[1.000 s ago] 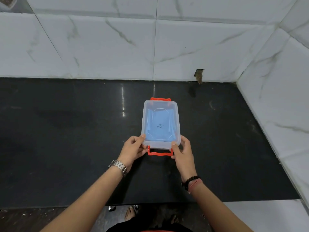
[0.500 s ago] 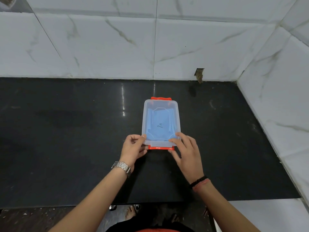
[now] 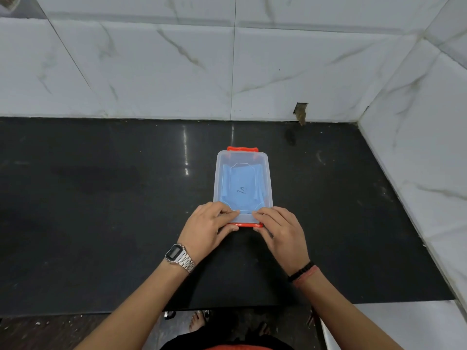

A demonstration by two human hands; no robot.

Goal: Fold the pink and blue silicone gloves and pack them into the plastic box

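The left hand (image 3: 211,223) lies palm down on the near left corner of the plastic box (image 3: 242,188), fingers curled over the lid and thumb tucked against the near edge; the right hand (image 3: 280,231) mirrors it on the near right corner, fingers bent and pressing on the lid, thumb at the edge; both hands bear down on the box rather than lift it. Between them shows the near orange clip (image 3: 244,225), folded flat against the box; a second orange clip (image 3: 242,149) sits at the far end. The box is a clear, rounded rectangle with its lid on; through the cloudy plastic a blue glove (image 3: 241,189) lies flat inside, and no pink one can be made out. The box rests on the black countertop (image 3: 101,210), in the middle, well apart from the white marbled wall tiles (image 3: 151,72). A metal watch (image 3: 180,257) circles the left wrist; dark and orange bands (image 3: 303,271) circle the right.
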